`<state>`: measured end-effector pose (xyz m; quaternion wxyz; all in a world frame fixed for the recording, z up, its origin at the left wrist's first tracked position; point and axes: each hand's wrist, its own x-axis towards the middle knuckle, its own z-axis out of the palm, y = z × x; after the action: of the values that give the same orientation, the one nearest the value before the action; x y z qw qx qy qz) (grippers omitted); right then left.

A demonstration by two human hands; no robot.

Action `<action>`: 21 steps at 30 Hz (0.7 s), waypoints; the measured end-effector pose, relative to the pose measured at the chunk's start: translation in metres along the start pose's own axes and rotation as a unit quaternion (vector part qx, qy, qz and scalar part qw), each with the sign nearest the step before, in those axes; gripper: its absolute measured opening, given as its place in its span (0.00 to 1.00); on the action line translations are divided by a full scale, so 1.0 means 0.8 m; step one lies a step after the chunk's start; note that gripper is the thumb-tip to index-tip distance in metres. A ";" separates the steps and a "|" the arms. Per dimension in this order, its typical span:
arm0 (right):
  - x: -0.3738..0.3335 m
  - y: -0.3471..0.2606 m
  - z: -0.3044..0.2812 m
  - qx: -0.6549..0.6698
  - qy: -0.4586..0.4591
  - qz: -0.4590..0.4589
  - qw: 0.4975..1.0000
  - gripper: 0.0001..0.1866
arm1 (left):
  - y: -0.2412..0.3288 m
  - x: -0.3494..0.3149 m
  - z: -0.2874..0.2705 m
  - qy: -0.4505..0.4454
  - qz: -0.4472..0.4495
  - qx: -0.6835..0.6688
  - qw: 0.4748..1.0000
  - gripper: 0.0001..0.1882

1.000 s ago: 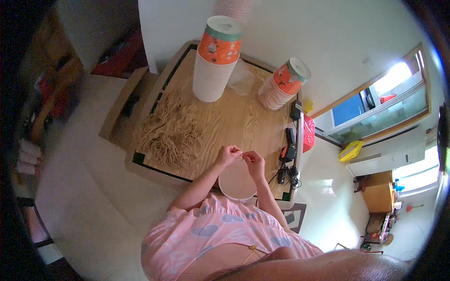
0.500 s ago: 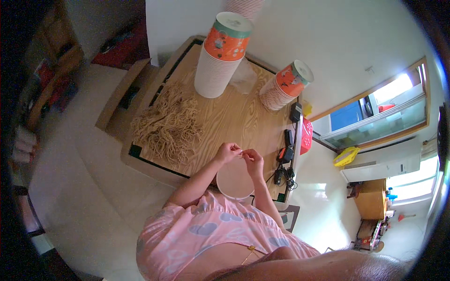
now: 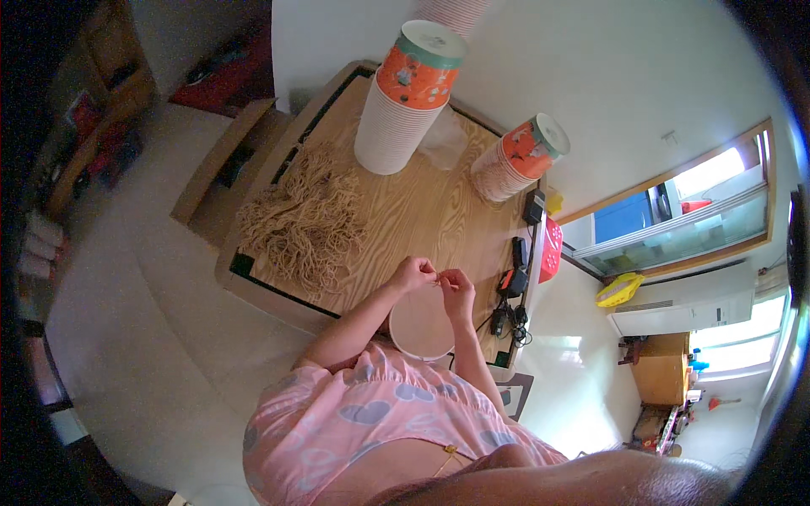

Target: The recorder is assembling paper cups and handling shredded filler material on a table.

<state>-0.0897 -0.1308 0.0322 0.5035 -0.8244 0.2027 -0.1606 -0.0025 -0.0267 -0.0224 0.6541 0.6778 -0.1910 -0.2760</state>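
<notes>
Fingertips of both your hands meet just above the near rim of the paper bowl (image 3: 421,325), and that meeting point is what matters. Your left hand (image 3: 413,274) and right hand (image 3: 456,291) are pressed close together, thumbs and forefingers pinched on what looks like a short length of tan string (image 3: 436,282); the strand itself is too thin to follow, so you cannot tell its whole run from this view. Judging by the pinch, its short visible part lies roughly across, from one hand to the other, over the far edge of the bowl.

The bowl sits upright at the near edge of the wooden table (image 3: 422,211), directly below your hands and touching or nearly touching the right wrist. Neither hand is clearly nearer to it; the right forearm runs alongside its right side, the left forearm passes its left side.

The heap of loose strings (image 3: 308,223) lies well apart to your left and further away, so the left hand has the shorter way there. Two stacks of cups, the tall stack (image 3: 403,97) and the tilted stack (image 3: 516,160), stand at the far side, out of easy reach.
</notes>
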 end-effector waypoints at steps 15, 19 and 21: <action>-0.008 -0.016 -0.007 -0.045 -0.036 -0.069 0.996 0.04 | -0.019 0.005 0.000 0.013 -0.019 -0.008 1.000 0.06; -0.005 0.003 -0.004 -0.005 -0.026 -0.044 0.999 0.04 | -0.019 0.005 0.000 -0.018 -0.002 -0.011 1.000 0.06; -0.005 0.004 -0.004 -0.003 -0.030 -0.023 0.999 0.05 | -0.015 0.002 -0.001 -0.031 0.000 -0.023 0.999 0.07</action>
<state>-0.0951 -0.1329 0.0306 0.5026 -0.8350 0.1687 -0.1470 -0.0019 -0.0266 -0.0345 0.6635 0.6537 -0.2045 -0.3012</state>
